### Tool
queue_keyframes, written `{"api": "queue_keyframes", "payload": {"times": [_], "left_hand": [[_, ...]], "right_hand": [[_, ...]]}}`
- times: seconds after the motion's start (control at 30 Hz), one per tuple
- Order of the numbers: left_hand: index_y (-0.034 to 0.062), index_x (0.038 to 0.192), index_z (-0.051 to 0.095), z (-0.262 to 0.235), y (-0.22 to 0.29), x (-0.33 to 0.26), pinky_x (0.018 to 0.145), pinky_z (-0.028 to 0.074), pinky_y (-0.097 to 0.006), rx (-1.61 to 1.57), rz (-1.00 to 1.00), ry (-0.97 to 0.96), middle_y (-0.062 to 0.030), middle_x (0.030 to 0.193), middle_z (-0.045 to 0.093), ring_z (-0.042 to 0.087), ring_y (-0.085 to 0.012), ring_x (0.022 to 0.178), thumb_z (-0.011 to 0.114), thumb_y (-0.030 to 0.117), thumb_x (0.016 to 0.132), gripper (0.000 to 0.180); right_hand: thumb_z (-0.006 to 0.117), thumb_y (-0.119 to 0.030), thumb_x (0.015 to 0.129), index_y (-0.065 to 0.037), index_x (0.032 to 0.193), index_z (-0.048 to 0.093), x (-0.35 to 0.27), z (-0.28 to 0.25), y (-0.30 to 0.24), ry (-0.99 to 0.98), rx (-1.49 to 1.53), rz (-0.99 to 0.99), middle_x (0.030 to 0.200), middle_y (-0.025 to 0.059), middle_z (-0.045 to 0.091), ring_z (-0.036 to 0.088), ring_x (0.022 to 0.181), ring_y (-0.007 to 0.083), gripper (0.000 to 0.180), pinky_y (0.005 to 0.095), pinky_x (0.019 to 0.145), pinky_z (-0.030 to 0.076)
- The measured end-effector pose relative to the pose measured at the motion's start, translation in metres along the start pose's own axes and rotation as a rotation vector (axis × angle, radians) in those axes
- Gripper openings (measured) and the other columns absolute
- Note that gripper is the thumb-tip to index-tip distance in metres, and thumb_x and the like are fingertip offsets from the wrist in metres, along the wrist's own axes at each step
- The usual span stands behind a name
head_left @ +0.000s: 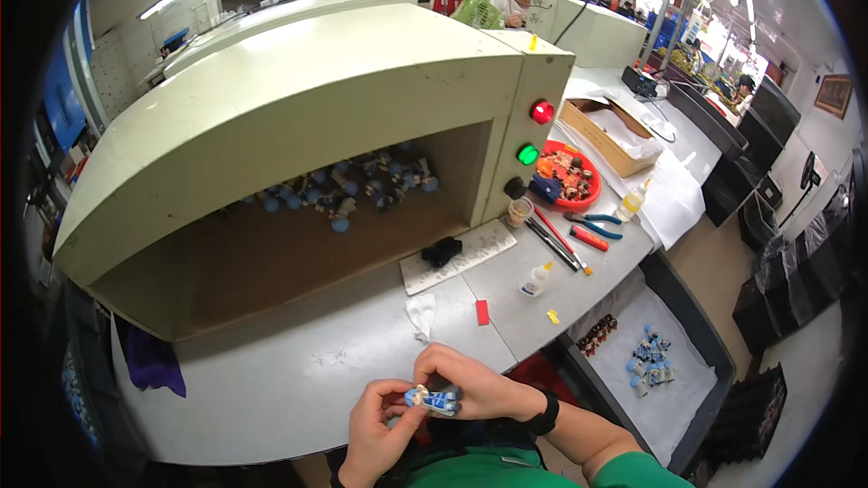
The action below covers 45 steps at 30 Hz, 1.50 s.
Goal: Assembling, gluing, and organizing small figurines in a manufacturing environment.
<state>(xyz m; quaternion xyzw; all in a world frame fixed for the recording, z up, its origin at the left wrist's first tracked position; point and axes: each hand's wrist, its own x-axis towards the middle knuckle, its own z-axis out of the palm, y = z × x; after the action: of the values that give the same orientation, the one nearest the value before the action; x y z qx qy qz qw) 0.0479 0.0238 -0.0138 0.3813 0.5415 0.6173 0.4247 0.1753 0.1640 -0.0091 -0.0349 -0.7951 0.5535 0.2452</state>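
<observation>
Green shirt [479,470] is the closest thing to the lens, filling the bottom edge, and just past it both hands are busy with one small figurine [438,401]. Left hand [375,425] has the head end pinched between thumb and fingers; right hand [475,387] has its fingers closed around the other end. So yeah, both grips are shut on it, right over the near edge of the grey workbench [289,398].

As for the step, I'd call it close-up handling: piece held between the two hands, no tool in either one. My guess is any next move calls for a light pinch and a steady left thumb, since the thing is tiny and the fingers hide a good chunk of it.

Looks-wise, it's lying more or less sideways, pale blue and cream at the head, brighter blue with white stripes along the body, something dark at the right end. Can't make out finer detail.

Further out on the bench: a white cloth [420,314], a flat red block [482,312], a dropper bottle [535,281] and blue-handled pliers [604,228]. Off to the right, a dark tray with a white liner [665,411] carries a bunch of blue figures [649,357]. Behind it all sits a big cream hooded machine [298,77], more blue-headed figures [339,188] inside, red lamp [542,111] and green lamp [527,154] both glowing.
</observation>
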Motion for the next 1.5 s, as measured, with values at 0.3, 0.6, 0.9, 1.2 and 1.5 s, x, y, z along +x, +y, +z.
{"api": "queue_keyframes", "payload": {"times": [0.3, 0.6, 0.9, 1.2, 1.5], "left_hand": [[-0.0002, 0.109, 0.047, 0.003, 0.005, 0.008, 0.072, 0.051, -0.024, -0.003, -0.042, 0.067, -0.0093, 0.101, 0.056, 0.06, -0.0133, 0.084, 0.066, 0.001, 0.084, 0.031], [-0.0003, 0.109, 0.047, -0.001, -0.001, 0.005, 0.078, 0.052, -0.025, -0.018, -0.042, 0.048, -0.0095, 0.105, 0.055, 0.059, -0.0136, 0.092, 0.067, -0.001, 0.083, 0.033], [-0.0015, 0.11, 0.047, -0.002, -0.002, 0.0, 0.078, 0.052, -0.024, -0.026, -0.02, 0.015, -0.0114, 0.105, 0.059, 0.062, -0.014, 0.091, 0.066, 0.001, 0.085, 0.031], [-0.0005, 0.112, 0.044, -0.003, 0.0, 0.005, 0.08, 0.051, -0.024, 0.034, -0.026, -0.032, -0.0105, 0.105, 0.056, 0.059, -0.0119, 0.092, 0.061, -0.001, 0.088, 0.03], [-0.0007, 0.112, 0.044, -0.003, 0.005, 0.005, 0.079, 0.052, -0.024, 0.047, -0.039, -0.036, -0.0103, 0.104, 0.057, 0.06, -0.0121, 0.091, 0.061, 0.0, 0.088, 0.03]], "right_hand": [[0.067, -0.004, 0.075, -0.003, 0.094, 0.047, 0.008, -0.004, 0.007, 0.023, 0.06, -0.012, 0.09, 0.0087, 0.045, 0.046, 0.08, 0.0227, 0.029, 0.0312, 0.07, 0.042], [0.068, -0.006, 0.076, -0.003, 0.096, 0.048, 0.005, -0.002, 0.011, -0.001, 0.094, 0.022, 0.093, 0.0091, 0.046, 0.046, 0.08, 0.0214, 0.028, 0.0305, 0.069, 0.042], [0.068, -0.01, 0.079, -0.003, 0.098, 0.049, 0.002, -0.001, 0.002, -0.013, 0.081, 0.038, 0.093, 0.0081, 0.047, 0.047, 0.082, 0.0204, 0.028, 0.0299, 0.072, 0.042], [0.07, -0.01, 0.078, -0.004, 0.099, 0.048, 0.004, -0.004, 0.004, -0.012, 0.025, 0.013, 0.092, 0.0071, 0.048, 0.047, 0.081, 0.0189, 0.031, 0.0289, 0.071, 0.042], [0.071, -0.01, 0.078, -0.004, 0.099, 0.048, 0.004, -0.003, 0.001, -0.013, 0.004, 0.012, 0.092, 0.007, 0.047, 0.047, 0.081, 0.0185, 0.031, 0.0289, 0.072, 0.042]]}}
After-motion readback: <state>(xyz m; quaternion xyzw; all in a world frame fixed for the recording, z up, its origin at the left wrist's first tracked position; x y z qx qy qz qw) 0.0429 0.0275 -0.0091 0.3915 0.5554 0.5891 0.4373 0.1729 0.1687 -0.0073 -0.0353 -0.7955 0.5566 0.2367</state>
